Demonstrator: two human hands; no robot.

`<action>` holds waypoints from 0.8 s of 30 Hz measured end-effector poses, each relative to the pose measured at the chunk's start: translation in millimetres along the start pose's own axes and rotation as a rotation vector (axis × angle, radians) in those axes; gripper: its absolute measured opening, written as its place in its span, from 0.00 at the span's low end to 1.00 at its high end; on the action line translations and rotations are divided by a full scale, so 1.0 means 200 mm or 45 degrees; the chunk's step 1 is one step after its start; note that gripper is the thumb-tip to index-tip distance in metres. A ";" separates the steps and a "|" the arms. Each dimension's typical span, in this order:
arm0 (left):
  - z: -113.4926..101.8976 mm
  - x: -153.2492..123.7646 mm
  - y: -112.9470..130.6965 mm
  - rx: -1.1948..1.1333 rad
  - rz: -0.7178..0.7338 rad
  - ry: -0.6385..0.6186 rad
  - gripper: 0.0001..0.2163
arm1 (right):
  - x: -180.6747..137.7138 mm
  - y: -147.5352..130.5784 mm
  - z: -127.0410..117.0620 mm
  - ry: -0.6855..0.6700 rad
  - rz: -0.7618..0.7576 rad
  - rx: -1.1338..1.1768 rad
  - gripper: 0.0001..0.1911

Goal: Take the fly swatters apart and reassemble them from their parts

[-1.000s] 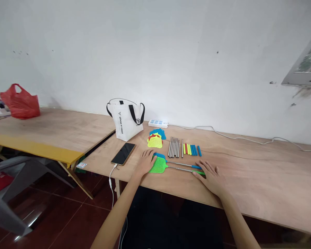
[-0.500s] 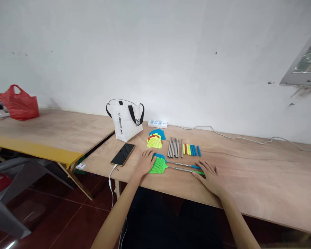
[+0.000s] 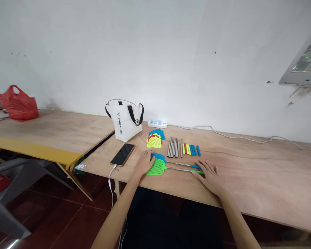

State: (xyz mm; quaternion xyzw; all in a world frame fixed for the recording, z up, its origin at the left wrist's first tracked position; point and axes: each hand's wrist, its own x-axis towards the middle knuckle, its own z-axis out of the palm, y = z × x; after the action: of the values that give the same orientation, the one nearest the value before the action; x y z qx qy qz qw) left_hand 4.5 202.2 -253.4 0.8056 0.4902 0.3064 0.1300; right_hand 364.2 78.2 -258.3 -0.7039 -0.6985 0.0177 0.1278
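Two fly swatters lie side by side along the front of the wooden table (image 3: 251, 186). The nearer has a green mesh head (image 3: 157, 167) and a green grip; the other has a blue head (image 3: 159, 157) and a blue grip (image 3: 195, 166). My left hand (image 3: 144, 164) rests at the left end of the heads, fingers lying forward, thumb on the green mesh. Its palm hides part of that edge. My right hand (image 3: 210, 174) lies spread at the grip ends, fingertips on the blue grip and thumb by the green grip (image 3: 198, 172).
Behind lie loose swatter heads (image 3: 154, 141), several metal rods (image 3: 173, 148) and a row of coloured grips (image 3: 189, 149). A phone (image 3: 122, 154) on a cable, a white bag (image 3: 126, 124) and a power strip (image 3: 157, 123) stand around. A red bag (image 3: 19, 103) sits on the left table.
The green swatter's head has shifted slightly left and towards me, showing more of the blue head. My left hand has moved a little with it; my right hand stays in place.
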 end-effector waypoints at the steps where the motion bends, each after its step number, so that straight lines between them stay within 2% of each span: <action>1: 0.00 0.00 0.00 0.015 0.014 -0.001 0.12 | 0.00 0.00 0.00 0.001 0.000 0.002 0.37; 8: 0.00 -0.01 0.01 0.117 0.074 0.013 0.11 | 0.00 0.01 0.00 0.000 -0.015 0.011 0.36; 24: -0.02 -0.02 0.04 0.130 0.053 -0.045 0.12 | 0.00 0.00 -0.01 -0.021 -0.011 0.014 0.37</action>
State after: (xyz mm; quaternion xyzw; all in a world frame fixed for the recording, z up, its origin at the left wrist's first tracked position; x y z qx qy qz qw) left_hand 5.7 194.1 -247.2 0.8264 0.4861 0.2694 0.0908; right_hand 365.5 77.9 -256.5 -0.7000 -0.7025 0.0267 0.1259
